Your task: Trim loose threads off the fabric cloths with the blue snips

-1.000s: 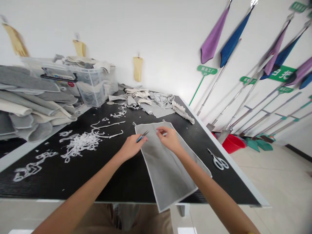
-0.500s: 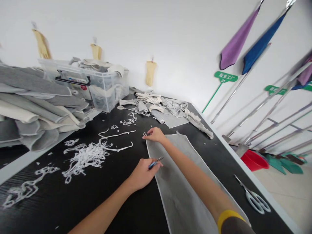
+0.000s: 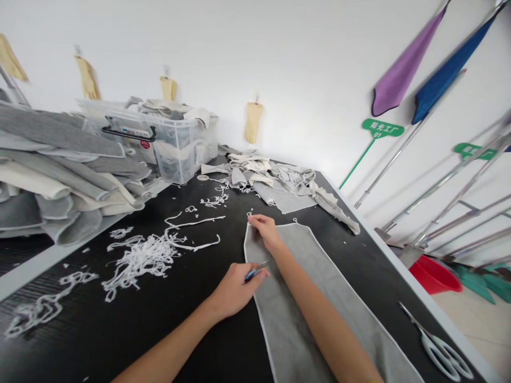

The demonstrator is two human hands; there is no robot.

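Observation:
A long grey cloth [image 3: 315, 282] with a white bound edge lies flat on the black table, stretching from the middle toward me. At its far left corner, my right hand [image 3: 265, 230] has thumb and fingers pinched together on a short white loop of thread [image 3: 249, 214]. My right forearm crosses over the cloth. Closer to me, my left hand [image 3: 237, 287] rests by the cloth's left edge, closed around small blue-handled thread snips [image 3: 255, 272]. Their metal tip points up and right, over the cloth. The palm hides most of the handle.
White thread scraps [image 3: 143, 260] lie left of my hands. Scissors [image 3: 437, 346] rest at the right edge. Crumpled cloths [image 3: 275, 178] lie at the back. A stack of cloths [image 3: 67, 175] and a clear plastic bin [image 3: 183, 154] stand left. A red basin [image 3: 433, 274] is on the floor.
The view has turned slightly left, so the table and wall things appear shifted right. My right hand's fingers are drawn closer together at the cloth corner. My left hand still holds the snips.

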